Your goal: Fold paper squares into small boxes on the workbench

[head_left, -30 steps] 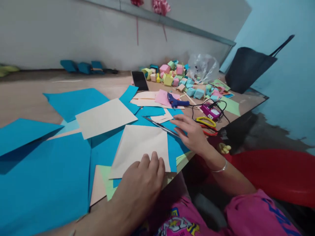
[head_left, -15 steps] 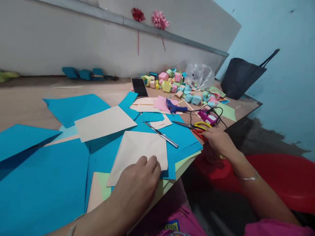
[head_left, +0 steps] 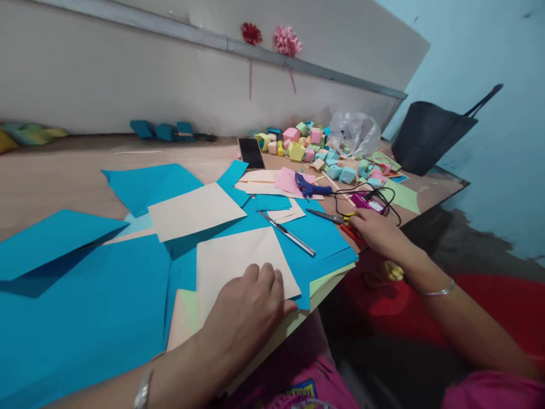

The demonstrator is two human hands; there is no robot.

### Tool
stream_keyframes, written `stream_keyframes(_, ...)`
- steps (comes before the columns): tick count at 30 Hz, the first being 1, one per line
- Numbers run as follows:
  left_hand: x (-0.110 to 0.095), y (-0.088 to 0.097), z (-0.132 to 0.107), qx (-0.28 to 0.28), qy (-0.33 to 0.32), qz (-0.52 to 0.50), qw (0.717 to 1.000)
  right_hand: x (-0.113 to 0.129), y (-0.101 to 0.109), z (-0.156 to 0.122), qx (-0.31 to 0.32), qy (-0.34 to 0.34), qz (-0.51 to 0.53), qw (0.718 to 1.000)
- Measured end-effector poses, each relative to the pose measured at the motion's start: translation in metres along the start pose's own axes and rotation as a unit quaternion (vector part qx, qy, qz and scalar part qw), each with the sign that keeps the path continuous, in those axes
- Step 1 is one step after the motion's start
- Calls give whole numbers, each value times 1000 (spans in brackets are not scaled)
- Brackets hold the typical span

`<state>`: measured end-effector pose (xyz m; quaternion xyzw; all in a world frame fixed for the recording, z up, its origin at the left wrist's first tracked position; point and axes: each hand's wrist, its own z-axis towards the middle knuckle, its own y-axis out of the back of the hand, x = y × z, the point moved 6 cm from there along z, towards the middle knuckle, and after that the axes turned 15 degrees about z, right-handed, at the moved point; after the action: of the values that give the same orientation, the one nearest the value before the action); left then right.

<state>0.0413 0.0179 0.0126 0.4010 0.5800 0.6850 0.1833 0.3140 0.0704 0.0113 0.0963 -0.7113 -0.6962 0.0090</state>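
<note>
My left hand is closed at the near edge of a cream sheet of paper, fingers curled over it and the thumb showing beside the edge. This sheet rests on blue paper at the table's front. My right hand is closed around the scissors; it covers most of their yellow and red handles. The blades point left across the blue paper. Between the hands lies a craft knife. A blue glue gun rests on pink paper behind the scissors.
Large blue sheets and another cream sheet cover the left. Farther back are a phone, several small paper boxes and a plastic bag. A black cord runs near my right hand. A dark bag stands behind.
The cream sheet under my left hand has turned on the table, and my left thumb now shows. My right hand has closed further over the scissors' handles. The view has shifted slightly left.
</note>
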Motion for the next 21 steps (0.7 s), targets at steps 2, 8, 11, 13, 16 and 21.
stream_keyframes(2, -2, 1, -1, 2, -1, -2, 1000, 0, 1, 5, 21, 23, -3, 1000)
stream_keyframes(8, -7, -2, -1, -4, -35, -34, 999, 1, 4, 19, 50, 69, -43, 995)
stream_keyframes(11, -9, -4, 0, 1, -51, -35, 998, 4, 2, 22, 82, 67, -44, 993)
stream_keyframes(13, -9, -3, 0, 10, -60, -32, 998, 5, 3, 23, 91, 51, -54, 993)
stream_keyframes(16, -10, -1, 1, 25, -67, -24, 997, 6, 5, 24, 98, 28, -64, 993)
stream_keyframes(21, -12, 0, 2, 15, -63, -29, 997, 7, 10, 32, 84, 48, -70, 993)
